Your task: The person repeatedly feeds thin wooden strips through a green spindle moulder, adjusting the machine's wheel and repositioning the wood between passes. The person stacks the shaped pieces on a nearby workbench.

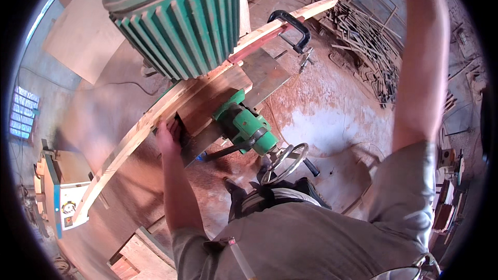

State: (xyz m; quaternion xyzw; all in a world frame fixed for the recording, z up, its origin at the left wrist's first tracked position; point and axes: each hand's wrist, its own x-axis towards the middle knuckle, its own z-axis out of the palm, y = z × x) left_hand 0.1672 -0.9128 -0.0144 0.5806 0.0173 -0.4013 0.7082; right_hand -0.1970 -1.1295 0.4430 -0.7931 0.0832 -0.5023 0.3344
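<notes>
My left hand (168, 136) is at the near side of a long wooden beam (136, 136), its fingers bent against the wood, some of them in shadow. Beside it a wooden block (210, 105) lies on a dark metal machine table (263, 75). A green machine vise or clamp (249, 127) with a metal handwheel (290, 163) presses its jaw toward the block. Overhead hangs a green ribbed motor (181, 26), hiding part of the beam. My right arm (423, 67) reaches up past the top edge; its hand is outside the picture.
A black C-clamp (298, 28) grips the beam's far part with a reddish strip. The beam's left end lies by a white and blue machine (72, 197). Scrap wood strips (365, 46) are heaped at the far right. Sawdust covers the floor (321, 98); a plywood sheet (85, 36) leans at left.
</notes>
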